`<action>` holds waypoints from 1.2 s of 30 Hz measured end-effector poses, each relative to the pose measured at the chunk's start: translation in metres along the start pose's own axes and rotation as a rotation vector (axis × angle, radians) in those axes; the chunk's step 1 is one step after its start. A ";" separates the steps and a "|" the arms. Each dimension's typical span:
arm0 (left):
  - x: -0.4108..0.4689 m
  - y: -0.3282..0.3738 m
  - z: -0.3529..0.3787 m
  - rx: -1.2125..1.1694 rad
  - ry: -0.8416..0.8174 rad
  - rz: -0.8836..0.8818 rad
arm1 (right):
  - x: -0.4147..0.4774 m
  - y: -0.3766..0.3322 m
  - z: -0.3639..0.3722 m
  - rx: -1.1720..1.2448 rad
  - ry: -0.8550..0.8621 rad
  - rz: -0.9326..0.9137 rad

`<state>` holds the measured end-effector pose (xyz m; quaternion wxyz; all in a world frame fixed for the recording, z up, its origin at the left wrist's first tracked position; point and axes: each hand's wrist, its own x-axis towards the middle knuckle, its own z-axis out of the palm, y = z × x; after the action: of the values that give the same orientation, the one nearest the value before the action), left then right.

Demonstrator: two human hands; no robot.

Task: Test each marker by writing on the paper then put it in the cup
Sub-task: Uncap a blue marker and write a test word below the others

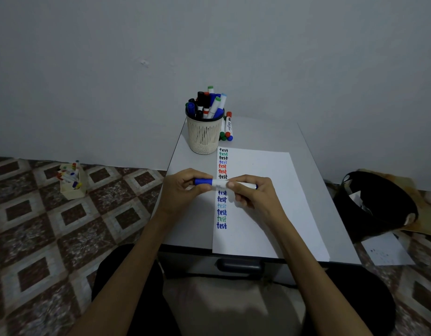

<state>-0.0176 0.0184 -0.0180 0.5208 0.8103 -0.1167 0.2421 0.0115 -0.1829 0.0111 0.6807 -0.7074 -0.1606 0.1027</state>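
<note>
left hand [182, 190]: fingers curled, gripping marker [219, 183] | right hand [253, 192]: fingers pinching it | hands level, close together

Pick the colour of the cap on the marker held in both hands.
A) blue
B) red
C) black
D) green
A: the left hand grips a blue cap at one end of the marker, while the right hand holds its white barrel above the paper.
</note>
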 end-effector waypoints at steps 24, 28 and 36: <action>0.001 0.008 0.009 -0.037 0.041 -0.143 | 0.038 -0.024 0.002 -0.993 -0.210 -0.327; 0.002 -0.002 0.012 0.127 -0.001 -0.180 | 0.053 -0.040 -0.004 -0.869 -0.060 -0.398; 0.005 -0.016 0.023 0.624 -0.244 -0.061 | 0.107 -0.090 0.007 -0.446 0.393 -0.706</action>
<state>0.0004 0.0055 -0.0358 0.2367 0.9568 -0.0742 0.1515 0.1003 -0.1356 0.1082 0.5227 -0.7446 -0.2778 -0.3086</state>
